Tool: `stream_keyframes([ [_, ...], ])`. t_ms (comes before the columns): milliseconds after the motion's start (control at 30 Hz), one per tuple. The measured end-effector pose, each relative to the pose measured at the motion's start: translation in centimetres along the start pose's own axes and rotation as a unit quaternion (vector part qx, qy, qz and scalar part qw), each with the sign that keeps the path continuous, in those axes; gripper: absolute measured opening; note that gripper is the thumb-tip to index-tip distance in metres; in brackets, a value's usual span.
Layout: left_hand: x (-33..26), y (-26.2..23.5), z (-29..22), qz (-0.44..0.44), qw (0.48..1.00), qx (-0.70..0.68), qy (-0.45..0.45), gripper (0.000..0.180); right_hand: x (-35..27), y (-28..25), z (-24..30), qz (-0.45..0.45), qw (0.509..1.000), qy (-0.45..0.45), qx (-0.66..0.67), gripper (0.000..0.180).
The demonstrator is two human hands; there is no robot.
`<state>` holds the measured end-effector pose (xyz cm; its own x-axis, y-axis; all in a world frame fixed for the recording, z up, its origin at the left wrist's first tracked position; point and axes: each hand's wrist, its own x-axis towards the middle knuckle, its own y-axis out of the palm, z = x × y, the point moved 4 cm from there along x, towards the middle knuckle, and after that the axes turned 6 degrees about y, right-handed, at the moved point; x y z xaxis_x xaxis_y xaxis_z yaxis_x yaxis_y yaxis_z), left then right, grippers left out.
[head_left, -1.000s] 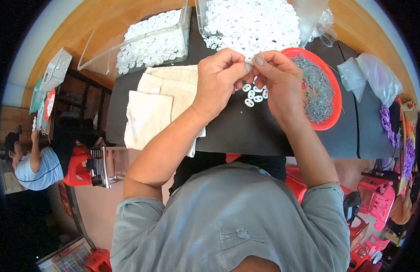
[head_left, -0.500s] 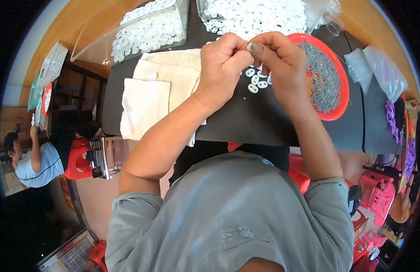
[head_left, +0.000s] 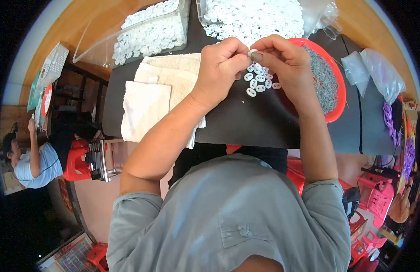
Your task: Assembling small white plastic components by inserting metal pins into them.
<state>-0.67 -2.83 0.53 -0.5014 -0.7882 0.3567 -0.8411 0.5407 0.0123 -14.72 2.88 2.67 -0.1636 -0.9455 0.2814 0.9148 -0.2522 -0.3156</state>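
Note:
Above the table, my left hand [head_left: 222, 63] and my right hand [head_left: 289, 63] meet fingertip to fingertip. Both are closed in a pinch at a small white plastic piece [head_left: 252, 52], mostly covered by the fingers; its right side is under my right thumb. Just below the hands lies a loose group of white oval pieces with two holes each [head_left: 260, 78]. A red bowl [head_left: 341, 90] of tangled thin grey wiry bits [head_left: 325, 81] stands right beside my right wrist, partly behind it. Folded cream cloths [head_left: 148, 102] lie left of my left forearm.
A clear bin [head_left: 184, 27] of white pieces stands back left. A big heap of white pieces [head_left: 257, 18] fills the back middle. Clear plastic bags [head_left: 384, 75] lie at the right edge. Far left, another person [head_left: 38, 163] sits at work near a red chair [head_left: 76, 156].
My hands stay pinched together at the small white piece and have shifted slightly. More of the oval pieces below them now shows. The view has moved a little.

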Motion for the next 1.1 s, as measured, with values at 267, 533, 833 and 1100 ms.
stream_keyframes([
  [267, 1.0, -0.1, 0.9, 0.042, 0.967, -0.226, -0.111, 0.016, -0.1, -0.2, -0.2, 0.046, 0.995, 0.025, 0.080, 0.008],
  [533, 1.0, -0.8, 1.3, 0.083, 0.949, -0.257, -0.164, 0.019, -0.2, 0.2, -0.6, 0.057, 0.996, 0.033, 0.057, 0.010],
  [833, 0.7, -0.8, 1.9, 0.089, 0.936, -0.288, -0.180, 0.023, -0.3, 0.7, 0.0, 0.089, 0.993, 0.063, 0.034, 0.013],
  [1100, 1.0, -0.7, 2.0, 0.115, 0.926, -0.309, -0.181, 0.019, -0.2, 0.1, 0.0, 0.138, 0.975, 0.125, 0.123, 0.010],
])
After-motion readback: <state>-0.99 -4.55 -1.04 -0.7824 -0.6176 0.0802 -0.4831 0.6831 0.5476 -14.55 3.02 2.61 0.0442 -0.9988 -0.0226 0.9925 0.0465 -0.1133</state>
